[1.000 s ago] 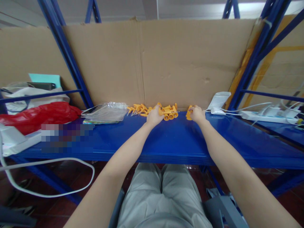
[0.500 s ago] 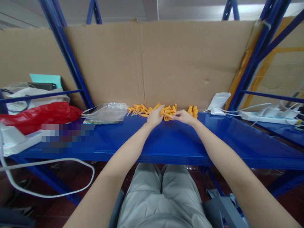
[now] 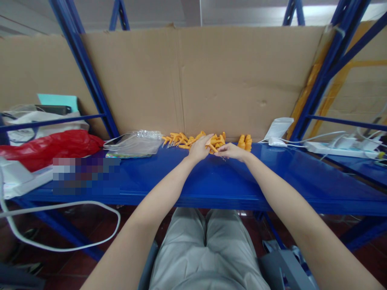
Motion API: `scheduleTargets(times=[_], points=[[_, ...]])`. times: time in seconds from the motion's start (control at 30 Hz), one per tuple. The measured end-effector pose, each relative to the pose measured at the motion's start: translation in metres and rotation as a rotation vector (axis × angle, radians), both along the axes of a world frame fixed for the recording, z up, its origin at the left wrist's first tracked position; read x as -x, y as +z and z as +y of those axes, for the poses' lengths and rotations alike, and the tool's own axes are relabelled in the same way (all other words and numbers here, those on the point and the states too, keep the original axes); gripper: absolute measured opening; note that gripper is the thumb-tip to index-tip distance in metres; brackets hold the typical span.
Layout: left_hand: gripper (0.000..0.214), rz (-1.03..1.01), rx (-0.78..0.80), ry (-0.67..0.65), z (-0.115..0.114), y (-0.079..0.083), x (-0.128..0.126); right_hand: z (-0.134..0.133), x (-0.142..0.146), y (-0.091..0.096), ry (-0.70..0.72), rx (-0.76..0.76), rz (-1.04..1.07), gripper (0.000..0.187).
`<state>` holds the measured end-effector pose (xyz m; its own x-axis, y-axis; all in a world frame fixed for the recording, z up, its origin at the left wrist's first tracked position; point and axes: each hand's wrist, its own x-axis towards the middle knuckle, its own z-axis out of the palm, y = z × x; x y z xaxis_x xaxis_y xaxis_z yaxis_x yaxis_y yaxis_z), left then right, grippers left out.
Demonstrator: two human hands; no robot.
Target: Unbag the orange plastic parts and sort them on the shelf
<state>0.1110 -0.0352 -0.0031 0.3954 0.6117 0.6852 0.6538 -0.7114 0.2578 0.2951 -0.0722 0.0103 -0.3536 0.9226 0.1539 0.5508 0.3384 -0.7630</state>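
Observation:
Both of my hands are over a row of small orange plastic keychains on the blue shelf (image 3: 223, 181). My left hand (image 3: 198, 150) is closed around one orange keychain (image 3: 213, 148), its fingers hiding part of it. At that piece's right end, the fingertips of my right hand (image 3: 232, 152) are pinched, and a short metal bead chain (image 3: 223, 158) hangs below them. To the left lies a loose heap of orange keychains (image 3: 175, 139) with thin chains. Several more orange pieces (image 3: 218, 139) sit behind my hands. A pair of orange pieces (image 3: 244, 142) stands right of my right hand.
Clear plastic bags (image 3: 137, 144) lie left of the heap, near a red plastic bag (image 3: 51, 149). A white packet (image 3: 278, 131) and a power strip (image 3: 332, 148) with cables are at the right. A cardboard sheet (image 3: 229, 80) backs the shelf.
The orange piece between my hands has turned; its round end faced me before, and now it slants toward my right hand. A bead chain now hangs under my right fingertips.

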Motion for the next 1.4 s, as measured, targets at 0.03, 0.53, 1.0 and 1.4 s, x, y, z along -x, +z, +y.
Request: scheduleTargets(times=[0.03,0.53,1.0,1.4], points=[[0.062,-0.006,-0.015,0.001,0.000,0.000,0.000,0.000,0.000,0.000,-0.023,-0.010,-0.004,0.033],[0.019,0.075,0.137,-0.214,-0.025,0.007,-0.015,0.004,0.006,0.008,-0.280,-0.057,0.364,0.047],[0.010,-0.410,0.685,-0.370,-0.026,0.005,-0.025,0.005,0.008,0.005,-0.256,-0.069,0.356,0.047],[0.024,-0.761,0.792,-0.225,-0.017,0.015,-0.013,0.034,-0.011,-0.018,-0.310,-0.452,-0.180,0.028]])
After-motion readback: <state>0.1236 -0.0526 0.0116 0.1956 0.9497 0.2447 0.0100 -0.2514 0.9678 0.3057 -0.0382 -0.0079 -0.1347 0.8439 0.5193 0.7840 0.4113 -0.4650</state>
